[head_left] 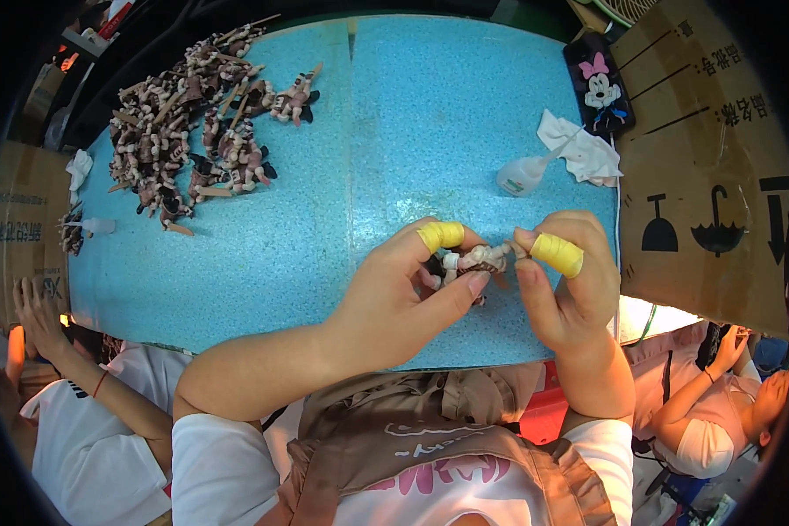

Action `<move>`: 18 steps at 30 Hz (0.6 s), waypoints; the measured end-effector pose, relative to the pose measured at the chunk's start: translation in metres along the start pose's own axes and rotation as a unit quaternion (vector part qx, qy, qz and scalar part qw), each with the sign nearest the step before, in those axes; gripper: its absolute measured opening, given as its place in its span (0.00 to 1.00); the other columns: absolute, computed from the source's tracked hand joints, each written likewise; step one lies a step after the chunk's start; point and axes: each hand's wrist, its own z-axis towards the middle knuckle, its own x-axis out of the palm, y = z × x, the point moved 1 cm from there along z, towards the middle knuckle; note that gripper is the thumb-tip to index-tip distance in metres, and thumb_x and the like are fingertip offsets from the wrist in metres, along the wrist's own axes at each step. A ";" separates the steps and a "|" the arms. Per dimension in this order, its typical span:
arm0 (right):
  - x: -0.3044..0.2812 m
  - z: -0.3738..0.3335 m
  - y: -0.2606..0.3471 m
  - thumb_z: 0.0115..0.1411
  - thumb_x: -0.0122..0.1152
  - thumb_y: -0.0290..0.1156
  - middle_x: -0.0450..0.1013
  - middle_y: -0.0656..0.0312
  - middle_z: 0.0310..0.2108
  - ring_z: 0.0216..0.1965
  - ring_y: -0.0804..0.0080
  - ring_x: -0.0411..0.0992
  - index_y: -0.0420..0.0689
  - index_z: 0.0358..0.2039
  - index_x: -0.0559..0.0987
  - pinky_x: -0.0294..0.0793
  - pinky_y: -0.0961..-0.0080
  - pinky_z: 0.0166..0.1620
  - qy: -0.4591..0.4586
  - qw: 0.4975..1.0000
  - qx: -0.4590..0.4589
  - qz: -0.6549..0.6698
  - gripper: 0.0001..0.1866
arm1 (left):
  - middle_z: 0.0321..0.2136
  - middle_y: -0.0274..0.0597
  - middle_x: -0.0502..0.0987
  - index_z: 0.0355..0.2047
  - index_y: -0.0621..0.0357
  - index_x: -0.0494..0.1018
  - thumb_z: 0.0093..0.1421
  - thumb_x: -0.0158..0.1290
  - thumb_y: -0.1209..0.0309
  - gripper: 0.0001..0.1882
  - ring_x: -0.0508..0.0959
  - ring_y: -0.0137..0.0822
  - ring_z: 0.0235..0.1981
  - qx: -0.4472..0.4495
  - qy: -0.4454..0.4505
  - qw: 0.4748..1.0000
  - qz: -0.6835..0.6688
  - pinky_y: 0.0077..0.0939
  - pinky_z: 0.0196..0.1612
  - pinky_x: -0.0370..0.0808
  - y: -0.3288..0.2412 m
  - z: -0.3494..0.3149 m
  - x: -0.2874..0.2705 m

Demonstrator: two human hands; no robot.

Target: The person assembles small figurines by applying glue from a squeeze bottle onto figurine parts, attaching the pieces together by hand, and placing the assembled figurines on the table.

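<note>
My left hand (399,294) grips a small painted figurine (480,260) in pale, brown and dark colours, held sideways above the table's near edge. Thumb and fingers close round its body, so part of it is hidden. At the figurine's right end, my right hand (583,285) pinches a tiny pale piece (521,251) between thumb and forefinger. Whether that piece is joined to the figurine I cannot tell. Yellow tape wraps a finger on each hand.
A heap of similar figurines (162,145) covers the far left of the blue table (412,114). To the right lie a squeeze bottle (522,175), crumpled tissue (587,158) and a dark cartoon-print case (598,88). Cardboard boxes (710,167) flank the table; co-workers sit either side.
</note>
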 end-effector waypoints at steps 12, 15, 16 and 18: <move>0.000 -0.001 -0.010 0.37 0.71 0.29 0.69 0.61 0.28 0.31 0.63 0.68 0.42 0.26 0.74 0.66 0.71 0.34 0.006 0.998 0.026 0.061 0.16 | 0.35 0.37 0.70 0.44 0.65 0.67 0.55 0.51 0.81 0.15 0.70 0.24 0.36 0.027 0.003 0.999 0.047 0.18 0.37 0.69 -0.002 0.006 -0.008; 0.001 -0.003 -0.006 0.37 0.70 0.30 0.69 0.62 0.30 0.33 0.62 0.68 0.44 0.25 0.74 0.65 0.69 0.35 0.011 0.999 0.010 0.039 0.15 | 0.37 0.38 0.70 0.45 0.66 0.67 0.54 0.51 0.82 0.16 0.70 0.26 0.37 0.057 0.011 0.995 0.080 0.19 0.39 0.69 -0.001 0.005 -0.010; 0.003 -0.004 -0.005 0.37 0.70 0.30 0.69 0.62 0.30 0.33 0.61 0.68 0.44 0.25 0.74 0.65 0.69 0.35 0.020 1.000 -0.001 0.021 0.15 | 0.38 0.39 0.70 0.45 0.66 0.67 0.54 0.50 0.83 0.17 0.70 0.27 0.38 0.069 0.011 0.994 0.085 0.19 0.40 0.68 0.001 0.005 -0.010; 0.004 -0.004 -0.003 0.37 0.70 0.30 0.69 0.62 0.30 0.33 0.61 0.68 0.45 0.25 0.74 0.65 0.68 0.35 0.030 0.999 -0.011 0.002 0.15 | 0.39 0.40 0.69 0.45 0.66 0.66 0.53 0.49 0.85 0.17 0.70 0.28 0.39 0.080 0.012 0.993 0.090 0.20 0.42 0.68 0.002 0.006 -0.011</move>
